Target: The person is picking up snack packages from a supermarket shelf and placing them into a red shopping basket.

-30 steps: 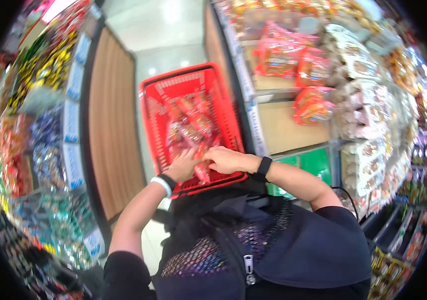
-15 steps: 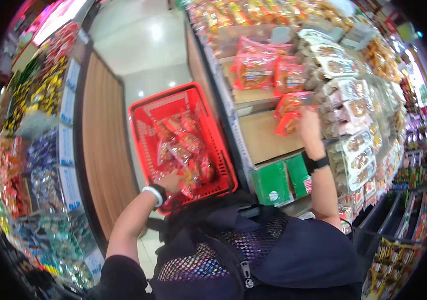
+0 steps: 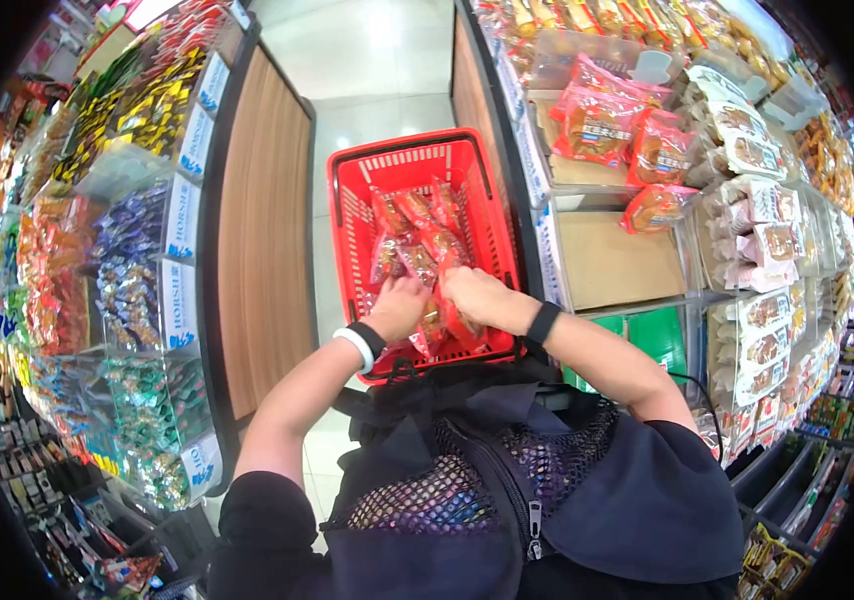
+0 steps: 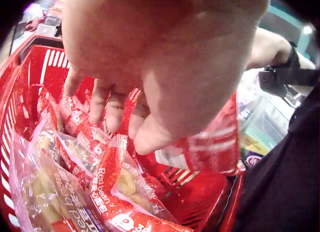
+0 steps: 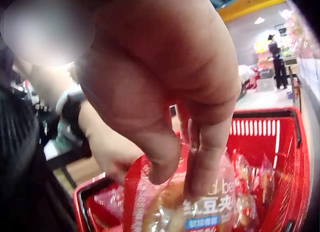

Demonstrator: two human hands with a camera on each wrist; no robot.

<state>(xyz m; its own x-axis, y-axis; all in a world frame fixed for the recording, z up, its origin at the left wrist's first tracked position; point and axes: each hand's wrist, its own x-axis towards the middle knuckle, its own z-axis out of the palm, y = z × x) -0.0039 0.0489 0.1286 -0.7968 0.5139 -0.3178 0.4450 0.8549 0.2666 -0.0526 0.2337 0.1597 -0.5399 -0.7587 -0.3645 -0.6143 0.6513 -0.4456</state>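
Bread packet [image 5: 210,212] pinched under right hand [image 5: 160,82]

The red basket [image 3: 412,143] is open from above, but packets [image 3: 417,240] fill its floor, and the left hand [image 3: 399,305] and right hand [image 3: 477,295] crowd its near end. A shelf [image 3: 607,265] hems its right side. The aisle floor [image 3: 377,60] beyond lies free.

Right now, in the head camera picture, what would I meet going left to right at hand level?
Candy shelves → wooden panel → left hand → right hand (both holding a bread packet in the red basket) → cardboard bin → wrapped pastries.
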